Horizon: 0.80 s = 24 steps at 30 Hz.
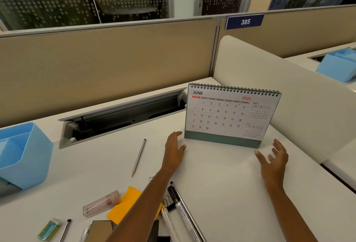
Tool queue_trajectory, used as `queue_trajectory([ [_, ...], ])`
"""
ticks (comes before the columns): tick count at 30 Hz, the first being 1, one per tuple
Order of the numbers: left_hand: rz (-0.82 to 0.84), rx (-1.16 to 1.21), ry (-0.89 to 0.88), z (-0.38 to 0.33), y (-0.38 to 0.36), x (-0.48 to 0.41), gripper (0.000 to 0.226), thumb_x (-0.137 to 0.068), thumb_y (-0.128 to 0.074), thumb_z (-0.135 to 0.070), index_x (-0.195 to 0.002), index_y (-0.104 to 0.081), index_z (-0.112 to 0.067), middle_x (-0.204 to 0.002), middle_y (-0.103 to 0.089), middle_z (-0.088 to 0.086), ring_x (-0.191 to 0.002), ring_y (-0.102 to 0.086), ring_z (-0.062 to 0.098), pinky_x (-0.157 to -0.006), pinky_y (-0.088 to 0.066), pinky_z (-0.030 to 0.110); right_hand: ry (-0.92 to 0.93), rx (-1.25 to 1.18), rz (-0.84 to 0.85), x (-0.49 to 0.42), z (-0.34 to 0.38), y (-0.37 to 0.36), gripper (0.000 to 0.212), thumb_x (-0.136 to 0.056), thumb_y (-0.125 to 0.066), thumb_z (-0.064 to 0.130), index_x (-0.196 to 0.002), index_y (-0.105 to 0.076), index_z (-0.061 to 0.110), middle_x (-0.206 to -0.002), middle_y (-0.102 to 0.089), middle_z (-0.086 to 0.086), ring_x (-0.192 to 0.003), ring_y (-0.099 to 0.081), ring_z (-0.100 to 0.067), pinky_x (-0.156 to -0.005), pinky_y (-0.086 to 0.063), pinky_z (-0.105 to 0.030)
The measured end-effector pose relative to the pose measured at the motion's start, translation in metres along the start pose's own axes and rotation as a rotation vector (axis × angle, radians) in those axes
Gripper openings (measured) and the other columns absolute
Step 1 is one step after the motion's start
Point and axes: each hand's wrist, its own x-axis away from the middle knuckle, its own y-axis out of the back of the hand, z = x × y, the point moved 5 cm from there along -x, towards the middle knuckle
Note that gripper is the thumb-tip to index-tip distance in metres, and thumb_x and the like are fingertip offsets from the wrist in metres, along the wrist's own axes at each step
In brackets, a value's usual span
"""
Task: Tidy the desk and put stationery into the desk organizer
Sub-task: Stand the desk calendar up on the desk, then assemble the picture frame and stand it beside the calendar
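Desk calendar (pixel 231 114) stands upright on the tabletop (pixel 221 174), far-right of centre, showing June 2026, spiral edge on top.

Left hand (pixel 174 149) lies by the calendar's left bottom corner, fingers straight, tips just beside the base; can't tell if touching. Grip slack, nothing in it. Right hand (pixel 273 160) is just near of the right bottom corner, apart from it, fingers spread, grip also loose w/ nothing held.

Blue desk organizer (pixel 23 157) sits at the left edge, well apart from both hands. Pencil (pixel 139 157) lies alone between organizer and left hand, tip pointing near.

Near edge, around the left forearm:
- orange sticky notes (pixel 125 205)
- clear pink tube (pixel 102 204) just left of them
- markers (pixel 180 203) to the right
- pen (pixel 65 229) near left

Cable slot (pixel 123 114) gapes at the far side, left of the calendar.
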Motion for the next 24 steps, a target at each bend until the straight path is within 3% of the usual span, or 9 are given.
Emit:
queue_trajectory([
  [3,-0.014,-0.083,-0.101,0.003,0.021,0.017,0.032,-0.091,-0.047,0.002,-0.122,-0.049,-0.006,-0.126,-0.046,0.004,-0.121,-0.044,0.022,-0.106,-0.033,0.029,0.027,-0.005,-0.027,0.024,0.002,0.002,0.058,-0.081,-0.061,-0.004,-0.133,-0.037,0.004,-0.137,-0.033,-0.021,-0.124,-0.04,-0.034,-0.1,-0.036,-0.035],
  [7,-0.127,-0.214,-0.219,0.009,0.058,0.052,0.028,-0.089,-0.048,0.006,-0.108,-0.06,-0.01,-0.112,-0.053,-0.002,-0.109,-0.047,0.013,-0.098,-0.03,0.019,0.056,-0.009,0.056,0.064,0.005,-0.006,0.052,-0.082,-0.06,-0.004,-0.13,-0.04,0.003,-0.134,-0.039,-0.02,-0.122,-0.041,-0.033,-0.099,-0.036,-0.035],
  [11,-0.259,-0.304,-0.239,0.014,0.094,0.091,0.024,-0.088,-0.045,-0.007,-0.102,-0.061,-0.019,-0.104,-0.054,-0.008,-0.098,-0.046,0.005,-0.089,-0.023,-0.001,0.068,-0.026,0.154,0.103,0.01,-0.021,0.044,-0.083,-0.058,-0.005,-0.123,-0.047,0.01,-0.128,-0.047,-0.016,-0.116,-0.046,-0.028,-0.098,-0.037,-0.027],
  [14,-0.298,-0.309,-0.189,0.013,0.113,0.119,0.022,-0.088,-0.046,-0.01,-0.102,-0.06,-0.019,-0.103,-0.054,-0.009,-0.096,-0.047,0.009,-0.085,-0.028,0.01,0.085,-0.038,0.238,0.134,0.017,-0.035,0.059,-0.082,-0.059,-0.007,-0.105,-0.049,0.046,-0.114,-0.053,0.006,-0.106,-0.049,-0.016,-0.087,-0.036,0.0],
  [17,-0.345,-0.362,-0.128,0.016,0.13,0.153,0.018,-0.091,-0.049,-0.01,-0.102,-0.061,-0.018,-0.101,-0.055,-0.007,-0.094,-0.048,0.012,-0.077,-0.034,0.019,0.167,0.006,0.357,0.178,0.034,-0.047,0.064,-0.082,-0.056,0.009,-0.1,-0.042,0.068,-0.106,-0.05,0.038,-0.099,-0.049,0.006,-0.082,-0.038,0.001],
  [20,-0.343,-0.459,-0.011,0.03,0.144,0.188,0.019,-0.092,-0.047,-0.016,-0.104,-0.062,-0.015,-0.101,-0.057,0.001,-0.092,-0.048,0.018,-0.071,-0.035,0.023,0.329,0.081,0.481,0.226,0.054,-0.061,0.054,-0.079,-0.049,0.021,-0.104,-0.041,0.068,-0.104,-0.051,0.032,-0.096,-0.049,0.009,-0.073,-0.041,0.0],
  [22,-0.333,-0.523,0.065,0.035,0.154,0.207,0.022,-0.089,-0.047,-0.016,-0.1,-0.065,-0.012,-0.096,-0.06,0.008,-0.087,-0.053,0.024,-0.068,-0.037,0.027,0.39,0.113,0.546,0.251,0.059,-0.07,0.057,-0.08,-0.049,0.014,-0.1,-0.043,0.067,-0.091,-0.054,0.019,-0.087,-0.051,0.01,-0.064,-0.041,0.001],
  [24,-0.286,-0.581,0.098,0.037,0.16,0.222,0.03,-0.08,-0.039,-0.022,-0.087,-0.066,-0.012,-0.079,-0.061,0.009,-0.069,-0.058,0.027,-0.052,-0.039,0.028,0.381,0.167,0.638,0.268,0.061,-0.077,0.056,-0.084,-0.05,0.009,-0.091,-0.047,0.064,-0.087,-0.049,0.015,-0.082,-0.051,0.011,-0.06,-0.039,0.001],
])
